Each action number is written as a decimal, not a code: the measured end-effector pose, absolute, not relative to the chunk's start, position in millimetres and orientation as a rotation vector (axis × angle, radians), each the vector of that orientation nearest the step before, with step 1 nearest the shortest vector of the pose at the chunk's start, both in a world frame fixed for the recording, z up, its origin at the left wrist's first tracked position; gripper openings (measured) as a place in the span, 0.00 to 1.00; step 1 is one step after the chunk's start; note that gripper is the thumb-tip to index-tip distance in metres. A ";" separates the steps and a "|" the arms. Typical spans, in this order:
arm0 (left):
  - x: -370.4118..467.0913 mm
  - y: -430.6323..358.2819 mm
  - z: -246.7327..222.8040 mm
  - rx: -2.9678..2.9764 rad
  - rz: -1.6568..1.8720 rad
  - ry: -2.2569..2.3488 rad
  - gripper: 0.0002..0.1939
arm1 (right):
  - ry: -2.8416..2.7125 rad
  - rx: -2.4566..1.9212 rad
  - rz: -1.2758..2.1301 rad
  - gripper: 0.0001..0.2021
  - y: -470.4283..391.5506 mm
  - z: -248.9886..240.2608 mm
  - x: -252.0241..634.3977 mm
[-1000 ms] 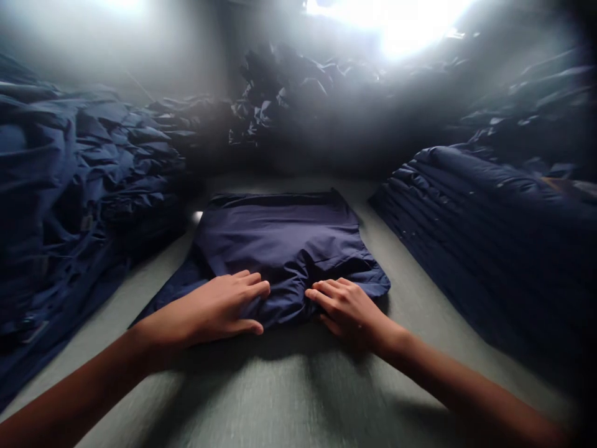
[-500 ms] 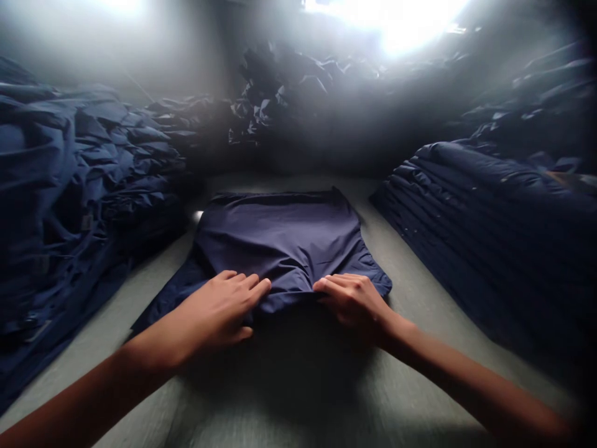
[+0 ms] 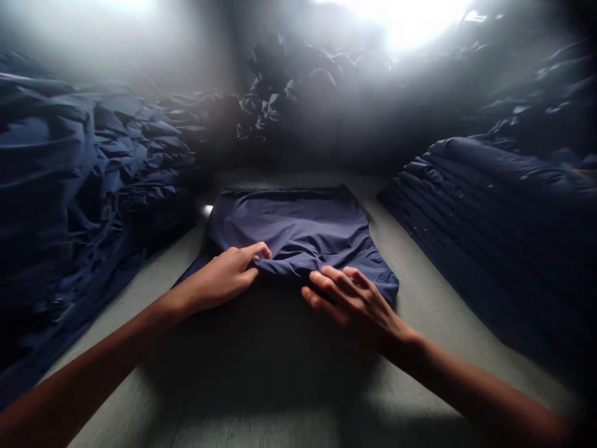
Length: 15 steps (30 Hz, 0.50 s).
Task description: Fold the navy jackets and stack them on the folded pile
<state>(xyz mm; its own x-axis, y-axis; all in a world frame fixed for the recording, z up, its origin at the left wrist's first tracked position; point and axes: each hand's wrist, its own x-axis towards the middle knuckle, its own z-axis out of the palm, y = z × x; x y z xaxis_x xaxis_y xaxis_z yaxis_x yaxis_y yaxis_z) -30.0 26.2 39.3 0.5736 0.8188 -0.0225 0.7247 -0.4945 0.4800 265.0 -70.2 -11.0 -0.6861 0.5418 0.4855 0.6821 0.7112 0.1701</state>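
Note:
A navy garment (image 3: pixel 298 214), shaped somewhat like shorts, lies on the grey surface in front of me. Its far edge runs straight, while wrinkles gather around the middle of its near edge. My left hand (image 3: pixel 228 274) pinches that near edge, left of centre, between thumb and fingers, and the cloth there is slightly raised. On the right of the same edge is my right hand (image 3: pixel 349 298), open, with fingers a little apart and fingertips touching or just over the fabric. Its thumb side sits below the edge in shadow.
A tall heap of rumpled navy garments (image 3: pixel 121 143) stands on the left. Along the right side a layered stack of navy garments (image 3: pixel 485 205) slopes toward me. More dark cloth (image 3: pixel 265 106) is piled at the back, partly lost in glare. Grey tabletop (image 3: pixel 214 429) shows nearest me.
My left hand has gone from lying on the near edge to pinching it, shifting slightly away from me. The near edge has moved up and bunched. My right hand's fingers have loosened and spread.

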 end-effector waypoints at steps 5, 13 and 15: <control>-30.4 26.0 49.0 2.322 0.319 1.161 0.17 | -2.488 -1.140 -0.482 0.26 -60.9 -7.3 265.1; -29.5 28.9 58.1 2.445 0.335 0.971 0.18 | -2.279 -1.239 0.104 0.33 -30.3 14.0 269.5; -27.5 42.2 60.3 2.396 0.344 0.963 0.21 | -2.246 -1.227 0.315 0.32 -14.4 31.7 272.6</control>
